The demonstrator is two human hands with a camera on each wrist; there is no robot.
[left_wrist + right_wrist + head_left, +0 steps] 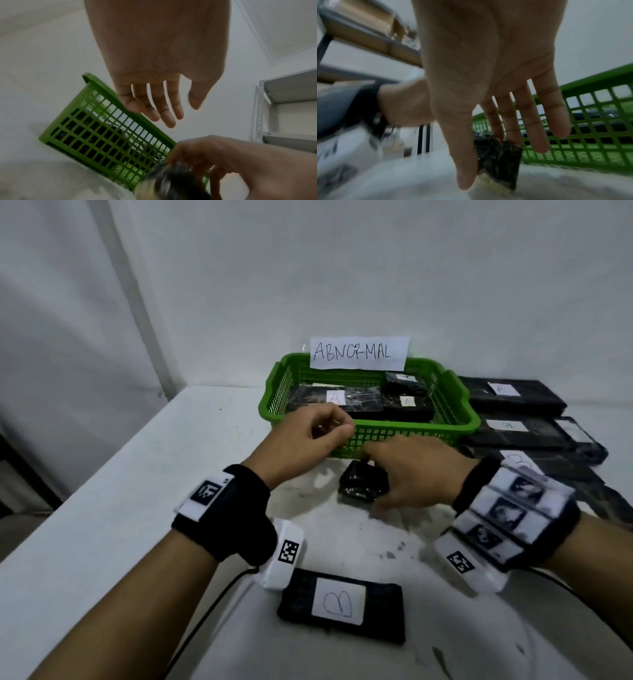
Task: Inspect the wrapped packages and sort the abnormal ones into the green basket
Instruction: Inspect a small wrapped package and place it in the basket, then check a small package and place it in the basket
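Package (363, 484) lies under right hand (414, 470), left hand (308, 436) apart.

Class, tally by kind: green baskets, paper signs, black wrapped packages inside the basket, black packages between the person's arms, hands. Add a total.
Green plastic mesh basket: 1
White paper ABNORMAL sign: 1
Black wrapped packages in basket: 3 distinguishable
Black packages between arms: 2, small crumpled package, flat B-labelled package
Hands: 2, left hand, right hand
Total: 9
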